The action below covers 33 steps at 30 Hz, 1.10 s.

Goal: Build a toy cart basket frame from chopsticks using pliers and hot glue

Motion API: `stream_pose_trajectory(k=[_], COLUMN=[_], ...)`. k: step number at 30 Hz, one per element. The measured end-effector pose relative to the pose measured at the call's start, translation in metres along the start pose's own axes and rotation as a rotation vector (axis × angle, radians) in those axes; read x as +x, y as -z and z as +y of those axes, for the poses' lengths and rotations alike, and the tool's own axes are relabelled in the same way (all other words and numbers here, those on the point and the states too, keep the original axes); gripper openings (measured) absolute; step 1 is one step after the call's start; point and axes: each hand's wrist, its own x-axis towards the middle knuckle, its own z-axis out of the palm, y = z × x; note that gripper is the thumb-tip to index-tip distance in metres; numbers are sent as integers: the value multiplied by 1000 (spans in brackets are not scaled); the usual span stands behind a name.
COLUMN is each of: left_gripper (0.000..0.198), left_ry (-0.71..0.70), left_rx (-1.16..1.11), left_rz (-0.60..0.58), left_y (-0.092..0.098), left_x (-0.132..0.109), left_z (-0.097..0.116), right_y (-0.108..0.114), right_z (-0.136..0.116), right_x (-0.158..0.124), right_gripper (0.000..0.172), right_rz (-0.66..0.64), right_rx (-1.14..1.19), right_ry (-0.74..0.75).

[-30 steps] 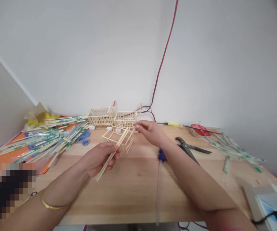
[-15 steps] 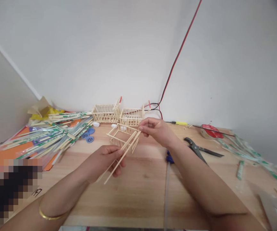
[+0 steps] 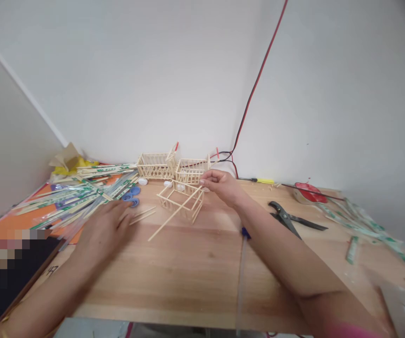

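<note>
A single thin bamboo stick (image 3: 174,212) is pinched by my right hand (image 3: 219,185) at its upper end. It slants down to the left, passing in front of a small open frame of sticks (image 3: 163,201) on the table. My left hand (image 3: 105,227) is low over the table on the left, back of the hand up, fingers curled. Two short lengths of bamboo sticks (image 3: 144,215) stick out beside its thumb; their other ends are hidden under the hand. Blue round caps (image 3: 135,190) lie by its fingertips.
Two finished-looking stick frames (image 3: 155,165) stand against the wall. Wrapped sticks (image 3: 79,199) are piled at left. To the right lie pliers (image 3: 286,217), a red-topped round container (image 3: 309,192) and torn wrappers (image 3: 371,230). A red-black cable (image 3: 258,84) runs down the wall.
My left hand has moved left and away from the right hand, taking some sticks with it. My right hand has stayed nearly in place and now has one stick.
</note>
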Motion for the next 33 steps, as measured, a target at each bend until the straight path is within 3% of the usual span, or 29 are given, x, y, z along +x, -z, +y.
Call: stream_pose_trajectory(k=[2, 4, 5, 10, 15, 19, 33], left_gripper=[22, 23, 24, 21, 33, 37, 44], left_ry=[-21, 39, 69, 117, 143, 128, 103], left_rx=[23, -124, -224, -334, -301, -256, -114], left_rz=[-41, -280, -344, -375, -359, -383, -507], left_y=[-13, -29, -38, -64, -67, -68, -62], left_x=[1, 3, 5, 10, 9, 8, 17], left_z=[20, 38, 45, 57, 51, 49, 55], right_y=[-4, -7, -9, -8, 6, 11, 7], right_z=[1, 1, 2, 1, -2, -3, -3], right_x=[3, 4, 3, -1, -3, -5, -7], right_gripper=[29, 29, 28, 23, 28, 24, 31], right_rz=[-2, -3, -3, 15, -23, -97, -82], right_rx=[-23, -34, -34, -148, -447, -452, -561], right_ry=[22, 39, 44, 93, 205, 184, 199])
